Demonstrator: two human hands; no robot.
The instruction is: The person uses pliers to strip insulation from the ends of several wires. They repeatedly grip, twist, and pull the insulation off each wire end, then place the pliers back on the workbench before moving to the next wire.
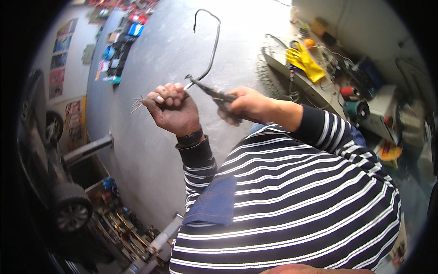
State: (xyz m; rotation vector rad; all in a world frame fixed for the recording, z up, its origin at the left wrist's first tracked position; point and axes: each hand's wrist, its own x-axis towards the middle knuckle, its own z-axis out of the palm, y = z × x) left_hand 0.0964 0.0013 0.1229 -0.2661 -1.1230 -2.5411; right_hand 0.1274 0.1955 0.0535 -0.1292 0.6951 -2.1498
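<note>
Black cable (pixel 215 48) arcs over a grey floor (pixel 157 59) in front of a person in a striped top (pixel 292 196), one end running into the left hand (pixel 175 109) and the other curling into a hook at the far side. The left hand is clenched around the cable, palm side showing, a dark band (pixel 190 139) at its wrist; thin bare wires (pixel 137 104) fan out past the thumb, though the fist hides whether they belong to the cable. The right hand (pixel 244 104) grips dark pliers (pixel 209 90), whose nose crosses the cable just beside the left fist; whether the jaws are clamped on it cannot be told. To the right, yellow gloves (pixel 312 66) lie on a cluttered desk (pixel 279 55) near a round orange object (pixel 309 42), with a coiled hose (pixel 263 73) at the desk's edge. At lower left, a vehicle wheel (pixel 72 213) stands near a crowded spread of tools (pixel 130 233).
</note>
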